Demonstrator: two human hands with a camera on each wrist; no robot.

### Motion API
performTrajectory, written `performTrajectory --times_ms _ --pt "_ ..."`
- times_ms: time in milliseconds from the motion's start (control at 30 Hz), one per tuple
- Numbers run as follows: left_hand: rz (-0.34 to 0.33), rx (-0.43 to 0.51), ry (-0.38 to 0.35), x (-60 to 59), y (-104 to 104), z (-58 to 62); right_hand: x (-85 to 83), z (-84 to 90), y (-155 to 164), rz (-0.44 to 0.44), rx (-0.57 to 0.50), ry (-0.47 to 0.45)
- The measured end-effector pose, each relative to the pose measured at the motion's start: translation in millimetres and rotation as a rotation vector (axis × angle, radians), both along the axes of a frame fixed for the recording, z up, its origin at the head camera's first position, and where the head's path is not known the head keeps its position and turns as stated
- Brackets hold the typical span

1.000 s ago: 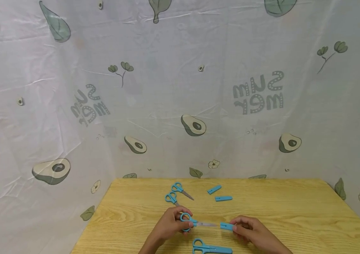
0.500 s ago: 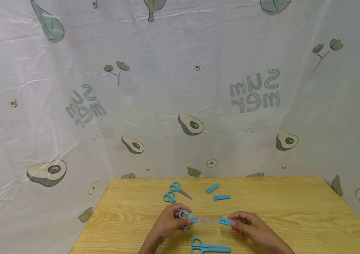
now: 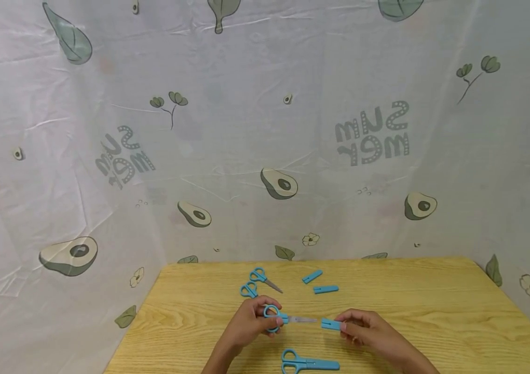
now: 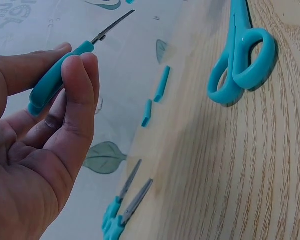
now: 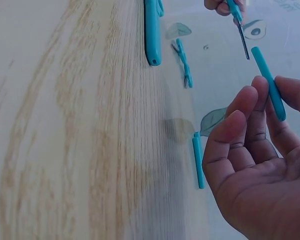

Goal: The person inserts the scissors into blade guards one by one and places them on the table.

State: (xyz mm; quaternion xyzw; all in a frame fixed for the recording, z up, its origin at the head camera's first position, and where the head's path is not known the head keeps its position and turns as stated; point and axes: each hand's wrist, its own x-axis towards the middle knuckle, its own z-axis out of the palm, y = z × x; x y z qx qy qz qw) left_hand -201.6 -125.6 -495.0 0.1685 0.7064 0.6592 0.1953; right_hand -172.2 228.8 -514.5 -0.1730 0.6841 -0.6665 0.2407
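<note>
My left hand (image 3: 249, 321) pinches a pair of blue-handled scissors (image 4: 55, 80) by the handles, with the closed metal blades pointing right. Facing those tips, a blue blade cover (image 5: 268, 82) is pinched between the thumb and fingers of my right hand (image 3: 365, 328). A short gap separates the blade tips from the cover's slotted end. Both things are held up above the wooden table (image 3: 414, 291). Nearer the front edge lies another pair of scissors (image 3: 310, 362) with its blades inside a blue cover.
Two uncovered scissors (image 4: 121, 205) lie behind my left hand, one partly hidden by it in the head view. To their right are two loose blue covers (image 3: 312, 276). A patterned sheet (image 3: 236, 130) hangs behind the table and along its sides.
Both hands have risen slightly in the head view, still holding the scissors and the cover. The gap between blades and cover stays about the same; the head view has shifted a little.
</note>
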Motion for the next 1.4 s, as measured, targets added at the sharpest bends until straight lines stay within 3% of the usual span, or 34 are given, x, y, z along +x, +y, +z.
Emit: performTrajectory --times_ms 300,767,1400 --pt "0.009 0.005 -0.006 1.3 3.9 2.8 0.0 3.9 -5.8 -0.032 0.022 -0.038" --pt "0.009 0.015 0.000 2.0 2.8 4.1 -1.7 0.7 -4.6 -0.013 -0.036 -0.001" --pt "0.004 0.030 -0.008 1.7 2.3 4.2 -2.3 -1.7 -5.6 -0.022 -0.056 -0.017"
